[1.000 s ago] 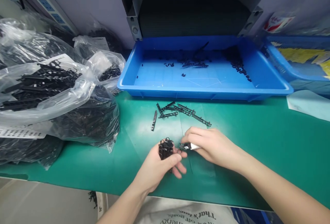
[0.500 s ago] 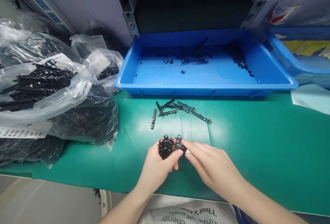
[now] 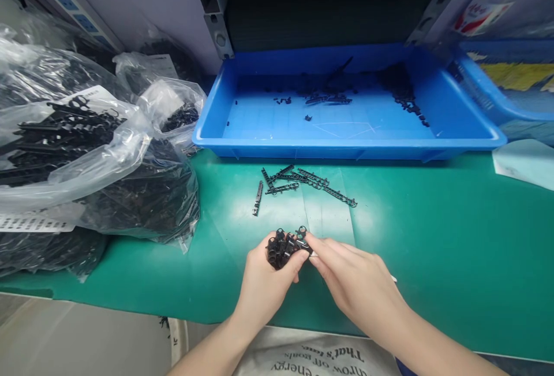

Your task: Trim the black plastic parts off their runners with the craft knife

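Bagged black parts (image 3: 64, 133) on a green bench (image 3: 445, 237) suggest a workshop.

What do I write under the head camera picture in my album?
Left hand clutches black parts, right hand close beside, over a green table in front of a blue tray.

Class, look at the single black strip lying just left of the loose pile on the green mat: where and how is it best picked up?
Probably pinch the strip across its middle, by its long edges, from above and slightly left. It lies flat, narrow and lengthwise away from the wearer; the pile is on its right, while its left borders mat.
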A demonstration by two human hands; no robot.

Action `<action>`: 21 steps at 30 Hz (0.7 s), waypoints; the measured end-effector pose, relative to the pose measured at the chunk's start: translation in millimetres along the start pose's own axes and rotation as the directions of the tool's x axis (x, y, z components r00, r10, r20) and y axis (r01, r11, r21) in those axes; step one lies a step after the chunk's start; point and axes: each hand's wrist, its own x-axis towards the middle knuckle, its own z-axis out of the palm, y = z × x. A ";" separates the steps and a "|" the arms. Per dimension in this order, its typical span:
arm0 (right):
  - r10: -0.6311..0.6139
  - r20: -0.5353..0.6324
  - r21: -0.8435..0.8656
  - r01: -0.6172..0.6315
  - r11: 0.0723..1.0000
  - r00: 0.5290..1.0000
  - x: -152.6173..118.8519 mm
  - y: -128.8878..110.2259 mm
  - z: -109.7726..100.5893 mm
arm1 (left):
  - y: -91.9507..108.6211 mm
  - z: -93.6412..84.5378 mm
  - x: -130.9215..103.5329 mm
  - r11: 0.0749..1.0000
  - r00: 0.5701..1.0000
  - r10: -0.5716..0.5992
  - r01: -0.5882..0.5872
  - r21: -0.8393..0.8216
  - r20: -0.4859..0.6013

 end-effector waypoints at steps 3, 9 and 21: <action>0.009 -0.056 -0.029 -0.010 1.000 0.998 -0.4 -3.3 4.1 | -0.9 0.3 0.6 1.000 1.000 -0.003 0.003 0.006 -0.009; 0.031 -0.154 -0.091 -0.045 0.995 0.988 -0.9 -8.3 10.4 | -6.0 0.6 2.2 1.000 1.000 -0.021 0.021 -0.022 -0.011; 0.267 -0.013 0.251 -0.256 0.934 0.963 12.8 6.8 2.1 | -8.2 -4.1 3.6 0.993 0.998 -0.044 0.049 -0.112 0.041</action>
